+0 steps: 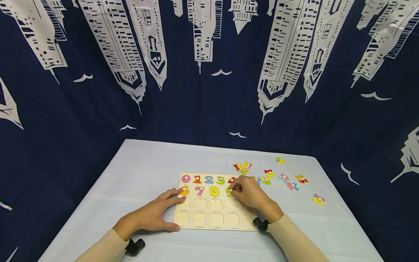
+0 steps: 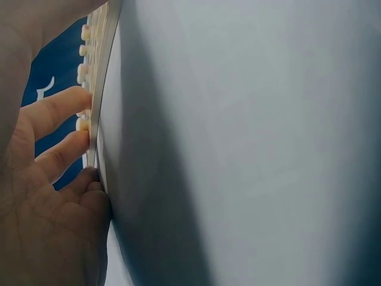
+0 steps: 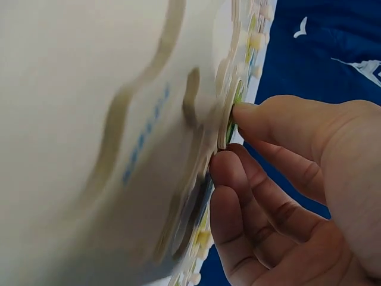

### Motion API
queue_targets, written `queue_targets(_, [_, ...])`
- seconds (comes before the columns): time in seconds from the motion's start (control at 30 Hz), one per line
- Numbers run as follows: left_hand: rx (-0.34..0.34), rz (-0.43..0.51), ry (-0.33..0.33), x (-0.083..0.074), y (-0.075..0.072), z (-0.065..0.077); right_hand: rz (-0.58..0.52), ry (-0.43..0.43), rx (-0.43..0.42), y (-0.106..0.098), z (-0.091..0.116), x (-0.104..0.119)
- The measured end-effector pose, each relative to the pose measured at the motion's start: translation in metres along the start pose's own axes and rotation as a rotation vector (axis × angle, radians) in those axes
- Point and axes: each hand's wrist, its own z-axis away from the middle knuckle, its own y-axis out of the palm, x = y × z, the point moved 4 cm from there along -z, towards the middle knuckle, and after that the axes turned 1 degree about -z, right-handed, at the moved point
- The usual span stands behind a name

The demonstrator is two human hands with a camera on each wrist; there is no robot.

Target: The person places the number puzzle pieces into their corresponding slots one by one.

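A wooden number puzzle board [image 1: 208, 211] lies on the table, with several coloured number pieces in its top two rows and bare recesses in the lower rows. My left hand [image 1: 152, 213] rests at the board's left edge, fingertips on it near the orange 6 [image 1: 185, 190] and thumb at the lower corner. In the left wrist view, the left fingers [image 2: 56, 113] touch the board's edge. My right hand [image 1: 250, 193] pinches a green number piece [image 1: 228, 191] at the second row, right of the yellow 8 [image 1: 214, 191]. The right wrist view shows the thumb on this green piece [image 3: 237, 95], mostly hidden.
Loose number pieces lie right of and behind the board: an overlapping pile [image 1: 242, 167], a red-orange piece [image 1: 301, 179], a pink-yellow piece [image 1: 318, 199] and several others. A white cloth covers the table [image 1: 131, 174]. Behind it hangs a navy curtain [image 1: 203, 109] with printed buildings.
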Motion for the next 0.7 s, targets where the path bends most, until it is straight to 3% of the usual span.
queue_targets(0.43, [-0.004, 0.005, 0.003, 0.000, -0.001, 0.001, 0.003, -0.004, 0.010, 0.005, -0.003, 0.007])
queue_targets(0.7, [0.003, 0.010, 0.005, -0.001, -0.001, 0.001, -0.005, 0.094, -0.021, -0.013, 0.006, -0.015])
